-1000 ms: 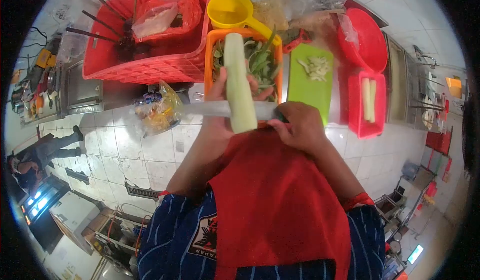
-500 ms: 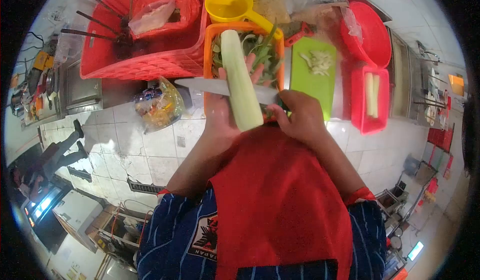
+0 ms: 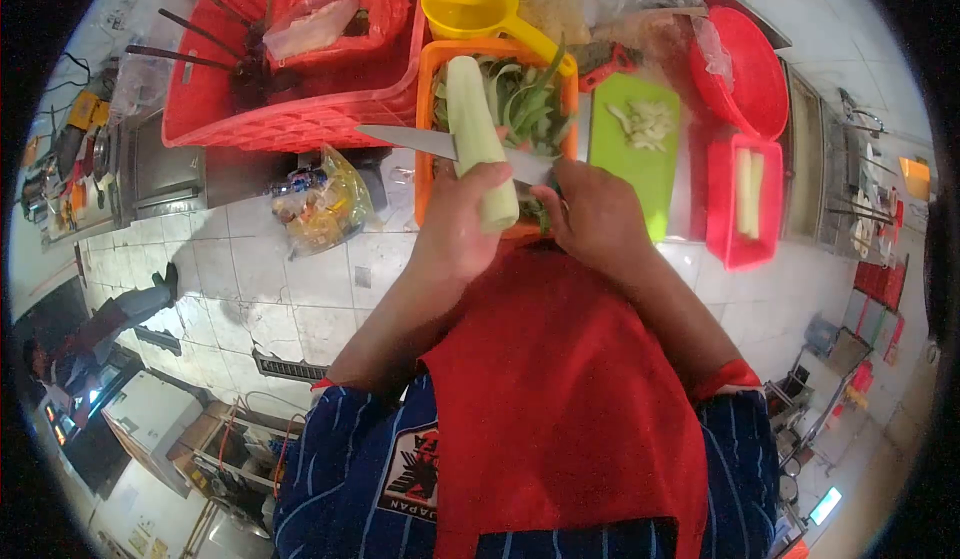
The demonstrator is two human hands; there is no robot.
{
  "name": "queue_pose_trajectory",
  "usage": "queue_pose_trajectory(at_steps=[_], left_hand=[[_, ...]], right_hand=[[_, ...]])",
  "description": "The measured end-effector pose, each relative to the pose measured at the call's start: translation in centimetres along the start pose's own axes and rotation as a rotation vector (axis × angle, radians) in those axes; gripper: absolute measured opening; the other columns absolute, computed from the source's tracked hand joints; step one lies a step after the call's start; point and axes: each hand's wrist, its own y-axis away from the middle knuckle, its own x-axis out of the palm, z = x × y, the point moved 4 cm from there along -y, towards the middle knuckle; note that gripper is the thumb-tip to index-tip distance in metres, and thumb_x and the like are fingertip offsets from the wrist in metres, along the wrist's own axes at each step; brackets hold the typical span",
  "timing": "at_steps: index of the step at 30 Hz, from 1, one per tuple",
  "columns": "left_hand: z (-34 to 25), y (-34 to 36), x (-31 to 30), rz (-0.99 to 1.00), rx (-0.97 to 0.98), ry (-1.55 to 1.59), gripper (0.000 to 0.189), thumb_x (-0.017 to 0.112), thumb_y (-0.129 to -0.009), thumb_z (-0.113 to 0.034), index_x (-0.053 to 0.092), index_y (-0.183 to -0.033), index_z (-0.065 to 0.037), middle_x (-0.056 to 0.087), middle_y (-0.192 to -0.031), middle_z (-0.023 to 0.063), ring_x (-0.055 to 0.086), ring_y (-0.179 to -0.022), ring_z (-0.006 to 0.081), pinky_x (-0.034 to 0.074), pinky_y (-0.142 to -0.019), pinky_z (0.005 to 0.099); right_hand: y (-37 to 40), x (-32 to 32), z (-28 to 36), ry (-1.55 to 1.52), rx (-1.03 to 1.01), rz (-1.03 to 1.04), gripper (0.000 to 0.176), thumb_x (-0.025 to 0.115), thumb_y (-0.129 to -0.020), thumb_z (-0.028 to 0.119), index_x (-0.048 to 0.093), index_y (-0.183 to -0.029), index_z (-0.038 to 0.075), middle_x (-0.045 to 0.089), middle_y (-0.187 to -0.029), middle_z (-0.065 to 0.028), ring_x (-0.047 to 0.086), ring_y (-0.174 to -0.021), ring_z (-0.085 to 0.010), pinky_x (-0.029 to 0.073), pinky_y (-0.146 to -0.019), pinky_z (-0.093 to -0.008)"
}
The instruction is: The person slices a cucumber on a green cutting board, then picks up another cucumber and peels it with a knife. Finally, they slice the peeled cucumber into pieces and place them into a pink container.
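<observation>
My left hand is wrapped around the lower part of a long, pale-green peeled cucumber, its thumb lying across the top. The closed fingers of my right hand grip the handle of a large kitchen knife. Its blade points left and crosses beneath the cucumber, which hides the middle of it. Both hands are over the near side of an orange basket that holds green peelings.
Right of the basket lies a green cutting board with pale cut strips. A pink tray holds peeled lengths. A yellow dipper, red crate, red bowl and bag surround the work. Another person is at far left.
My left hand has gone from an open palm under the cucumber to a wrapped grip with the thumb on top. The cucumber's near end has shifted away from my body.
</observation>
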Motion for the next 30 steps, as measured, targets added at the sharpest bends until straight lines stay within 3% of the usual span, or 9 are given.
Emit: queue_pose_trajectory(at_steps=[6,8,12,14,15,18,19,28,30], left_hand=[[-0.5,1.3,0.4,-0.051,-0.011,0.108,0.066,0.058,-0.086,-0.009,0.033,-0.146,-0.003,0.046,-0.141,0.0152,0.049,-0.127,0.0287,0.04,-0.108,0.0443],[-0.5,1.3,0.4,-0.109,-0.021,0.246,0.047,0.061,-0.084,-0.002,0.049,-0.129,-0.004,0.058,-0.115,0.0076,0.06,-0.104,0.0203,0.051,-0.085,0.035],[1.4,2.5,0.6,-0.126,-0.11,0.214,0.039,0.06,-0.085,-0.003,0.051,-0.124,-0.005,0.059,-0.114,0.0082,0.061,-0.099,0.0199,0.051,-0.085,0.0341],[1.4,2.6,1.3,0.05,-0.096,0.113,0.038,0.059,-0.086,-0.004,0.05,-0.122,-0.007,0.06,-0.113,0.0092,0.062,-0.098,0.0209,0.05,-0.089,0.0339],[0.5,2.8,1.6,0.156,-0.071,0.027,0.053,0.059,-0.086,-0.011,0.042,-0.136,-0.003,0.054,-0.127,0.0102,0.051,-0.123,0.0246,0.037,-0.11,0.0434],[0.3,3.8,1.3,0.036,-0.092,0.073,0.066,0.057,-0.087,-0.011,0.031,-0.147,-0.001,0.043,-0.144,0.013,0.04,-0.138,0.0306,0.028,-0.118,0.0476],[0.5,4.1,0.9,0.073,-0.124,0.089,0.077,0.056,-0.087,-0.01,0.02,-0.153,-0.002,0.029,-0.156,0.0152,0.026,-0.146,0.0351,0.021,-0.121,0.0514],[-1.4,6.5,0.3,0.145,-0.154,0.142,0.083,0.062,-0.084,-0.013,0.019,-0.154,-0.004,0.029,-0.157,0.0184,0.027,-0.146,0.0378,0.023,-0.119,0.0549],[-1.9,7.0,-1.1,0.163,-0.144,0.118,0.084,0.067,-0.081,-0.016,0.024,-0.153,-0.005,0.035,-0.153,0.0182,0.037,-0.14,0.0386,0.034,-0.115,0.0533]], right_hand=[[0.0,-0.1,-0.3,0.024,-0.059,0.055,0.033,0.056,-0.095,0.035,0.055,-0.088,0.004,0.061,-0.075,-0.0193,0.063,-0.071,-0.0415,0.05,-0.061,-0.0517],[0.2,0.1,-1.4,0.049,-0.002,0.053,0.032,0.056,-0.095,0.035,0.054,-0.088,0.003,0.061,-0.076,-0.0195,0.063,-0.071,-0.0414,0.05,-0.061,-0.0513],[-0.4,0.9,-0.6,0.026,-0.076,0.011,0.033,0.057,-0.095,0.035,0.054,-0.089,0.004,0.061,-0.076,-0.0196,0.063,-0.071,-0.0412,0.05,-0.062,-0.0507],[-1.3,0.4,-0.2,0.077,-0.077,0.022,0.032,0.057,-0.095,0.036,0.054,-0.089,0.004,0.062,-0.076,-0.0195,0.063,-0.071,-0.0409,0.05,-0.062,-0.0505],[-1.3,0.3,-0.7,0.078,-0.075,0.021,0.032,0.057,-0.095,0.036,0.054,-0.089,0.004,0.062,-0.076,-0.0195,0.063,-0.071,-0.0409,0.05,-0.062,-0.0505],[-1.0,0.1,-2.5,0.029,-0.114,-0.033,0.031,0.056,-0.095,0.035,0.054,-0.09,0.004,0.062,-0.077,-0.0196,0.063,-0.072,-0.0413,0.051,-0.063,-0.0506],[-1.0,0.5,-3.2,0.068,-0.067,-0.012,0.032,0.056,-0.096,0.035,0.053,-0.09,0.004,0.062,-0.076,-0.0194,0.063,-0.072,-0.0412,0.051,-0.063,-0.0503],[-1.4,0.9,-7.9,0.187,0.021,-0.093,0.031,0.053,-0.098,0.034,0.054,-0.09,0.004,0.063,-0.075,-0.0197,0.065,-0.071,-0.0403,0.051,-0.061,-0.0509],[-0.4,0.7,-8.3,0.167,0.145,0.002,0.034,0.05,-0.1,0.036,0.055,-0.091,0.004,0.064,-0.077,-0.0207,0.064,-0.072,-0.0414,0.052,-0.063,-0.0513]])
